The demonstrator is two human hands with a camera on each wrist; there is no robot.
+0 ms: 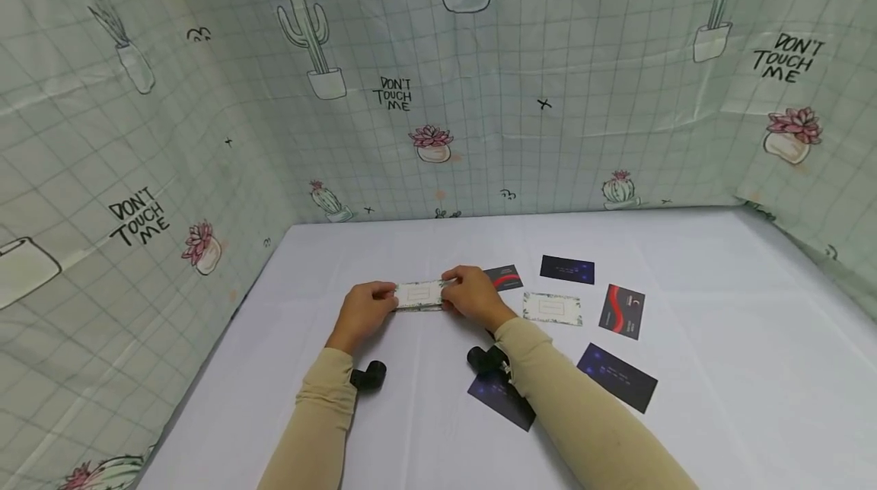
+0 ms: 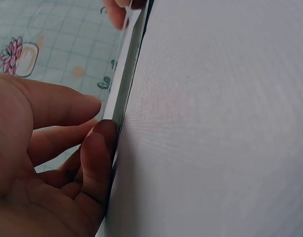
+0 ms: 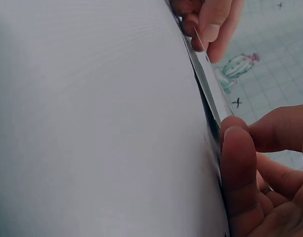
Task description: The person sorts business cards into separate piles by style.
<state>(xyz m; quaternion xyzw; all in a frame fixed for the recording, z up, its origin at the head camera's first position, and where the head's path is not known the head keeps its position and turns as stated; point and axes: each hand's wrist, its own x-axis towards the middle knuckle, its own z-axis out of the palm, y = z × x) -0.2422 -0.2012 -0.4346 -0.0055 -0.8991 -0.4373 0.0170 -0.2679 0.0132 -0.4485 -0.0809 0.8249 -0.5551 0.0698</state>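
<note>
A white card (image 1: 419,293) with a leafy green border lies low at the centre-left of the table, held between both hands. My left hand (image 1: 365,315) pinches its left end with thumb and fingers. The right end is pinched by my right hand (image 1: 476,296), whose fingers cover that part. Along the near side, the edge of another leafy-bordered card (image 1: 419,309) shows just beneath. Both wrist views catch the card edge-on, close over the white cloth, with the left thumb (image 2: 95,158) and right thumb (image 3: 239,153) at its near edge.
Right of the hands lie a leafy white card (image 1: 552,308), black-and-red cards (image 1: 622,311) (image 1: 505,278), and dark blue cards (image 1: 567,269) (image 1: 617,377). Another dark blue card (image 1: 503,399) is partly under the right forearm. A printed curtain (image 1: 479,94) encloses the white table (image 1: 719,368).
</note>
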